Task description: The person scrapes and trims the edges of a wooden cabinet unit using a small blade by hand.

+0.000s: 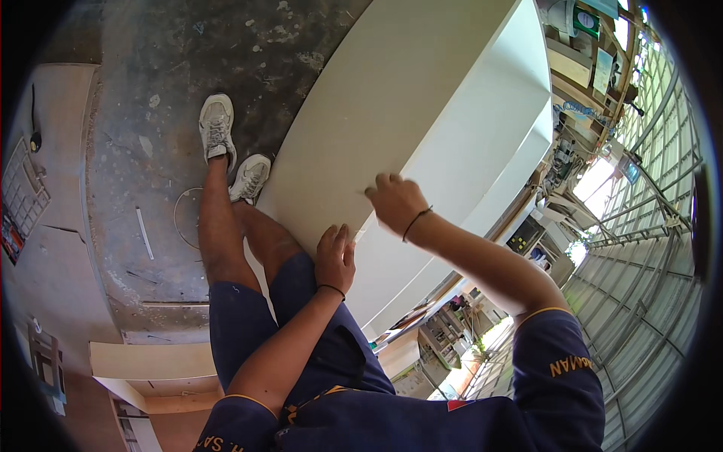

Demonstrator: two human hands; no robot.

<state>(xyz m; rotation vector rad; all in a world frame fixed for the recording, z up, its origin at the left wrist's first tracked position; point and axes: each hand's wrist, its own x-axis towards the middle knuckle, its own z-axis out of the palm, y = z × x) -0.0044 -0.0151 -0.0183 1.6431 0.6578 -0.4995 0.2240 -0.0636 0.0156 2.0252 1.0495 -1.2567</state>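
Stained concrete floor (pixel 173 68) in a workshop, with a white strip (pixel 144 233) lying on it and cluttered shelves off to the right. We have one big cream-and-white box (pixel 369 113) right in front of the person's legs, its long edge running away from the near corner. Left hand (pixel 335 256) touches it by that corner, fingers fairly straight; we can't tell if it grips. Right hand (pixel 397 203) is just beyond, over the same edge, fingers curled, blurred; can't tell if anything is pinched there or if it touches. Hands apart but near each other. We judge the step as close handwork along this edge, left likely steadying. Next move, in our view, calls for a steady left hand and light right fingertips.
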